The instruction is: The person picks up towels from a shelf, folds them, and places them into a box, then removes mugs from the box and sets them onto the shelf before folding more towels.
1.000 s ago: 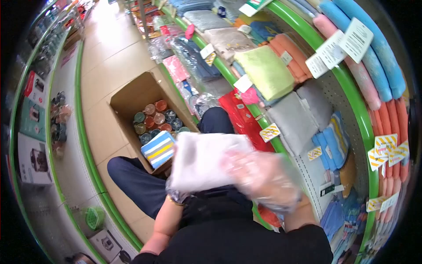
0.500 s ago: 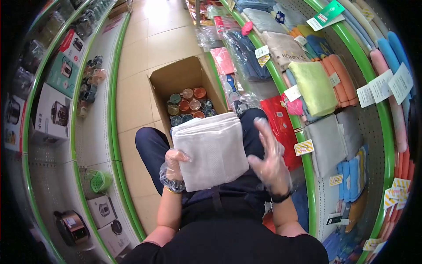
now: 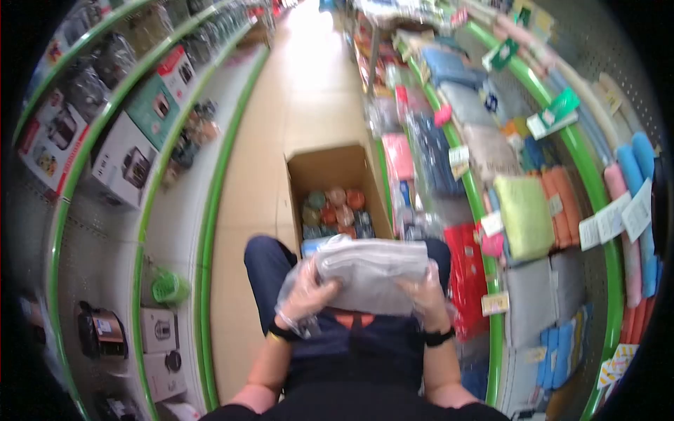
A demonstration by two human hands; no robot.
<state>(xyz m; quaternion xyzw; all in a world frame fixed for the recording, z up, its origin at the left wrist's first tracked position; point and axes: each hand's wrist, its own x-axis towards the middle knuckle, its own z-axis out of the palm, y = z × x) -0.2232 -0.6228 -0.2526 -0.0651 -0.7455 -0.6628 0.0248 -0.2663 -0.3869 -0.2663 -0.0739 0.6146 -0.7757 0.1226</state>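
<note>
A folded pale grey towel (image 3: 372, 277) is held over my lap, tilted so that its folded layers face up. My left hand (image 3: 307, 293), in a clear plastic glove, grips its left side with the thumb on top. On the right side my right hand (image 3: 425, 289), gloved the same way, is closed on the edge. Just beyond the towel stands an open cardboard box (image 3: 328, 168) on the floor. Several coloured cups or jars (image 3: 337, 200) are grouped inside it, and the towel hides the box's near part.
To the right, shelves carry a yellow-green towel (image 3: 523, 217), orange towels (image 3: 563, 210) and a red packet (image 3: 463, 281). Left shelves hold boxed appliances (image 3: 125, 165), a green basket (image 3: 170, 288) and a rice cooker (image 3: 102, 330). A tiled aisle floor (image 3: 309, 91) runs ahead.
My right hand, open and apart from the towel before, now grips its right side. The towel has tipped flatter, and the head view has shifted so the box appears lower and further right.
</note>
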